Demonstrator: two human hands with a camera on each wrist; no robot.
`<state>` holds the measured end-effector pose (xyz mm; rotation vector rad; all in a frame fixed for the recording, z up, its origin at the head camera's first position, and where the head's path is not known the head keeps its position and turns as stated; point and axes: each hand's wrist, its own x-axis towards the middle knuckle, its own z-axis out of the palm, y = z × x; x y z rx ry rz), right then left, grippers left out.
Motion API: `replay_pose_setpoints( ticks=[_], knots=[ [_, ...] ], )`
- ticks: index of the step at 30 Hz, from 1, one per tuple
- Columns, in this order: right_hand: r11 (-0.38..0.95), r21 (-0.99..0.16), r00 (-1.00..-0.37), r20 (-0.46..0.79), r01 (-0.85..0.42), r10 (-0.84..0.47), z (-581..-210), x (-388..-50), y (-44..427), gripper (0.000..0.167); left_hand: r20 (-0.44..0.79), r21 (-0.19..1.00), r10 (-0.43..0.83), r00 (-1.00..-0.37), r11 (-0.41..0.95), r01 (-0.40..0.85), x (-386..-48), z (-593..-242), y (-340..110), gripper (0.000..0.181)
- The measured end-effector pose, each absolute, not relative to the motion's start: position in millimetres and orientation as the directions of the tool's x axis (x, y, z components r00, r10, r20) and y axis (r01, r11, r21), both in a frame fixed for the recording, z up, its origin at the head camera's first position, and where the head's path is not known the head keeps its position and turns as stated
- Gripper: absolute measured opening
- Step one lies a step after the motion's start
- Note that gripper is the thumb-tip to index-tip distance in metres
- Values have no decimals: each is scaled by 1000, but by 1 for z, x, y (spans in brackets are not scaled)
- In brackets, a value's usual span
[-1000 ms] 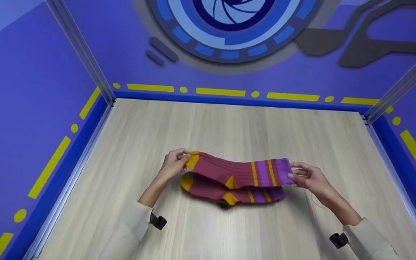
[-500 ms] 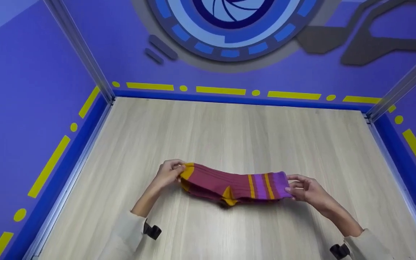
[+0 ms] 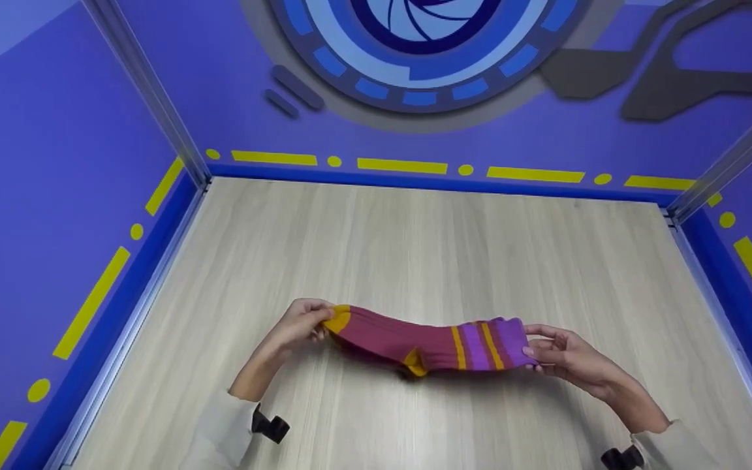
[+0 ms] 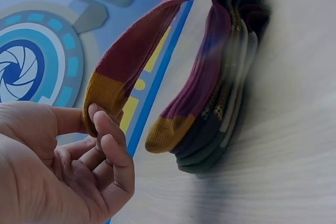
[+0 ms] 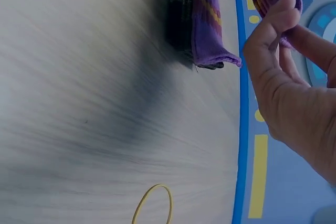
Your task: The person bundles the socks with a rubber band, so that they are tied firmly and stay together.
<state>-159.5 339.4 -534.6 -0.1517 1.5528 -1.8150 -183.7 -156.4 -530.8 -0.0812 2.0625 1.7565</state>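
A maroon sock [image 3: 382, 339], with mustard toe and heel and a purple striped cuff, stretches between both hands in the head view. My left hand [image 3: 294, 322] pinches its toe with thumb and fingers. At the other end, my right hand [image 3: 572, 360] pinches the purple cuff. Below, in the left wrist view, a matching maroon sock [image 4: 202, 72] lies on top of a pile of socks [image 4: 202, 158] in dark, green and pale colours. Apart from the pile's top, the held sock's toe hangs above it; in the head view the held sock hides most of the pile.
A thin yellow loop [image 5: 157, 185] lies on the wooden table [image 3: 415, 248] in the right wrist view. Blue walls [image 3: 76, 163] with metal corner posts [image 3: 154, 91] bound the table at the back and sides.
Both hands have lowered the held sock toward the near side of the table, over the matching sock, which was visible before and is now covered in the head view.
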Motion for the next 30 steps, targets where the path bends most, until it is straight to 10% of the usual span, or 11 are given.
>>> replay_pose_setpoints(
  ticks=[11,21,30],
  knots=[
    [-176,-792,-658,-337,585,-673,-539,-161,345,37,-368,925,265,-891,207,-320,-183,-536,-159,27],
    [225,-930,-831,-361,289,-424,-559,-155,323,45,-332,901,193,-923,355,-250,-184,-555,-160,17],
    [302,-933,-899,-292,194,-326,-564,-160,317,46,-284,894,116,-952,390,-219,-188,-559,-157,12]
  ],
)
